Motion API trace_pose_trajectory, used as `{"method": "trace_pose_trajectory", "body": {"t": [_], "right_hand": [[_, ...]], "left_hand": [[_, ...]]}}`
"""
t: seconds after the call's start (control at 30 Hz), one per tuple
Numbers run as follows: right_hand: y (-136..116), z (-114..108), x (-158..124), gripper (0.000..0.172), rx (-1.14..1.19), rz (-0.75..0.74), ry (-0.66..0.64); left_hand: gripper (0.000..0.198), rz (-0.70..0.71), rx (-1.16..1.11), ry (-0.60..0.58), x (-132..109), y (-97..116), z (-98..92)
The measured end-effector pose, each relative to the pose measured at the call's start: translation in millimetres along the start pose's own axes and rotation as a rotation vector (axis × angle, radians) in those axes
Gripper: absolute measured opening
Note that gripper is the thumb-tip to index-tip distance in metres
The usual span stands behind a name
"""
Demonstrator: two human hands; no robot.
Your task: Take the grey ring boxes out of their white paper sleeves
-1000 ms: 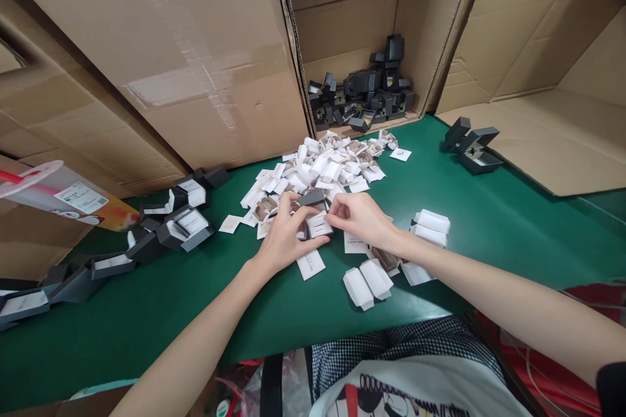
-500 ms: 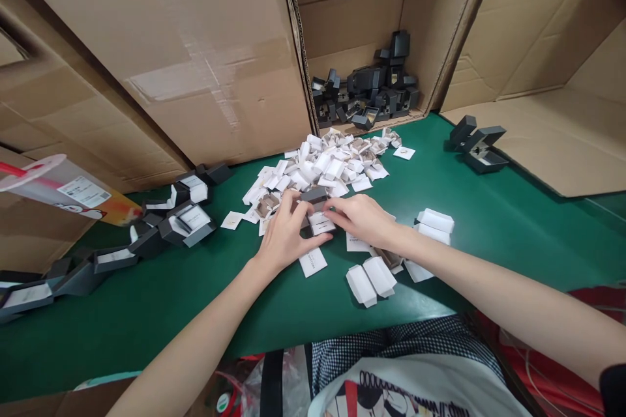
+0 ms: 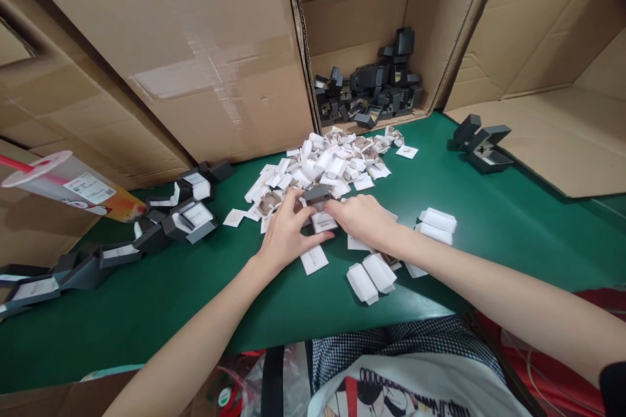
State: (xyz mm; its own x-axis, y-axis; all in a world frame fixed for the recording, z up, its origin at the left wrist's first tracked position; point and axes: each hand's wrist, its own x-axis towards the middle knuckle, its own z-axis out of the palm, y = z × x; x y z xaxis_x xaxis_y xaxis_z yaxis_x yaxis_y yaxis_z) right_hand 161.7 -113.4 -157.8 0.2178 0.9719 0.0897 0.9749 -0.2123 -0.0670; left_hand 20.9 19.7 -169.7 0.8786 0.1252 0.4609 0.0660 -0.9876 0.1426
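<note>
Between my hands stands a small black jewellery box, its lid up and a white printed insert at its front. My left hand wraps round the box's left side, thumb along the front edge. From the right, my right hand has its fingers curled against the insert and the inside of the box; the fingertips are partly hidden. A white printed card lies just below my left hand. Folded white inserts lie below my right hand, and more inserts rest beside my right forearm.
A heap of white inserts lies behind my hands. Open black boxes line the left, near a drink cup. A carton at the back holds several black boxes. Other black boxes stand right on the green table.
My right hand has shifted slightly left, its fingers now more curled over the insert in the box. My left hand keeps its hold. The view has shifted slightly.
</note>
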Motion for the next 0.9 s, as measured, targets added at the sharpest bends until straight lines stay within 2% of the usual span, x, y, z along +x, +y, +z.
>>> {"method": "trace_pose_trajectory", "body": {"t": [0.17,0.3,0.5,0.67,0.8,0.9], "right_hand": [[-1,-7,1,0.026,-0.001,-0.020,-0.056],[-2,-6,2,0.023,-0.021,0.008,-0.049],[-3,8,1,0.020,-0.066,0.022,0.061],[0,18,-3,0.020,-0.054,-0.038,0.183],[0,19,-5,0.021,-0.072,-0.104,0.160],[-2,11,-6,0.027,-0.060,-0.082,0.114]], "left_hand": [[0.041,-0.038,0.019,-0.071,0,2,-1.1],[0.045,-0.101,0.046,-0.111,1,5,-4.3],[0.040,-0.048,0.022,-0.043,-2,4,-4.6],[0.039,-0.019,0.004,-0.035,-3,0,-2.4],[0.040,-0.005,0.046,-0.042,-4,-1,-1.6],[0.040,0.004,0.074,-0.052,-3,0,-2.4]]}}
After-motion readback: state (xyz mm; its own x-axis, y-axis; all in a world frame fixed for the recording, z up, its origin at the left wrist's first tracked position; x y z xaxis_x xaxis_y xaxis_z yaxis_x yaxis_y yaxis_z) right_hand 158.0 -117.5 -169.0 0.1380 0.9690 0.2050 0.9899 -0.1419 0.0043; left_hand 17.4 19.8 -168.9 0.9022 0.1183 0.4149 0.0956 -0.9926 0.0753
